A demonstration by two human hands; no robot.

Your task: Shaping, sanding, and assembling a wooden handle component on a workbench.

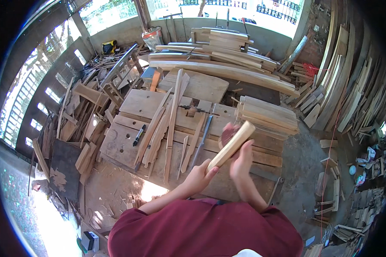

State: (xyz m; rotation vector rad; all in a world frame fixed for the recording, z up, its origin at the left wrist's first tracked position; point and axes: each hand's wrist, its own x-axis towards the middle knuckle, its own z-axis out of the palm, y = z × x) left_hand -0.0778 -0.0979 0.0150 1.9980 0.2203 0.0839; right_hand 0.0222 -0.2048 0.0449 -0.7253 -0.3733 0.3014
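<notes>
Our single view comes from the left of two fisheye cameras worn on the head, looking steeply down over the maroon shirt (201, 229) and forward across the bench (135, 101). We sit close above the left hand (198, 177) and the right hand (242, 162), both below and right of centre. Our wide reach takes in the far wall (275, 36) at the top, edges bowing toward a dark round rim

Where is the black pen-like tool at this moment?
In the head view, the black pen-like tool lies left of centre on the wooden workbench, just left of the loose wooden strips.
</notes>
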